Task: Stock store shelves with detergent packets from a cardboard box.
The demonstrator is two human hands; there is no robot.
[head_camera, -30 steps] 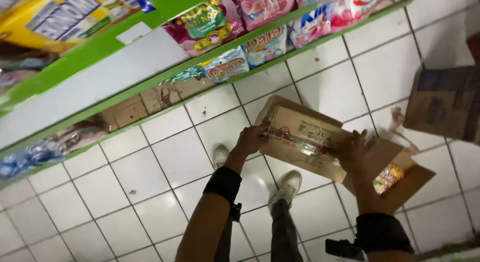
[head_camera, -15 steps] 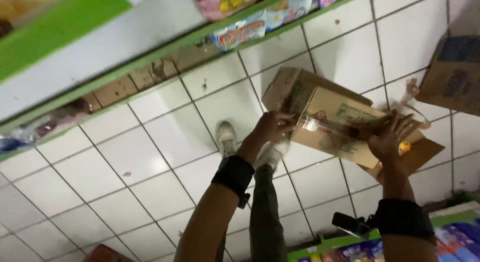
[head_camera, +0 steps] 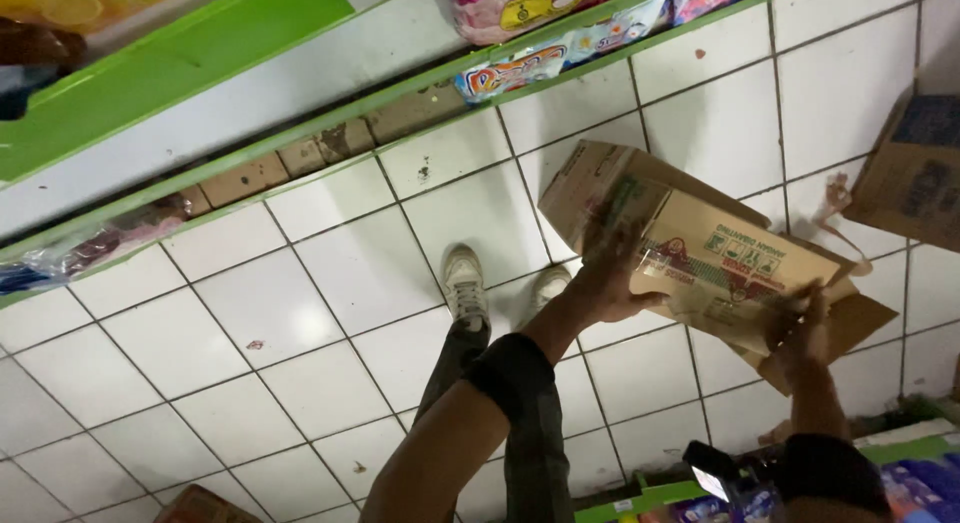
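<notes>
Cardboard box [head_camera: 730,258], brown and flattened, sits at 2 o'clock above the tiled floor [head_camera: 300,283]. I read my left hand [head_camera: 610,283] gripping its near edge, my right hand [head_camera: 800,328] clamping the lower flap. Flattening looks mostly complete; one flap remains splayed.

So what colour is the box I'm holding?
Brown cardboard box, with red and green print; head view.

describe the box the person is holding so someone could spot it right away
Start at the white tiled floor beside the green-edged shelf. Above the person's shoes, both hands, left hand and right hand, grip a brown cardboard box. Unlike the other box near the right edge, it is held up, tilted, with loose flaps.
</notes>
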